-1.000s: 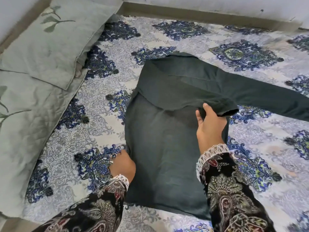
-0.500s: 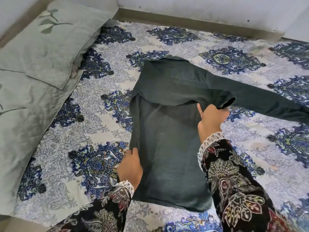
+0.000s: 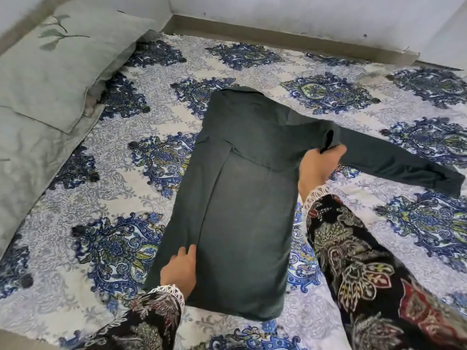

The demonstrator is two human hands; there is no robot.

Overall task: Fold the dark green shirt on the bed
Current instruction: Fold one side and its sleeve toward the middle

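The dark green shirt (image 3: 242, 218) lies lengthwise on the bed (image 3: 118, 248), collar away from me. Its left side is folded inward, making a long strip along the left edge. The left sleeve lies across the chest, and my right hand (image 3: 319, 164) pinches that sleeve's cuff at the shirt's right edge. The other sleeve stretches flat to the right over the bedsheet. My left hand (image 3: 180, 270) rests with straight fingers on the folded strip near the hem.
Two grey-green pillows (image 3: 58, 72) lie along the left side of the bed. A wall and its baseboard (image 3: 278, 39) run behind the bed. My patterned dark sleeves reach in from the bottom.
My left hand has come from under the shirt's left edge and now lies on top of the strip folded inward. My right hand carried the cuff rightward to the shirt's right edge.
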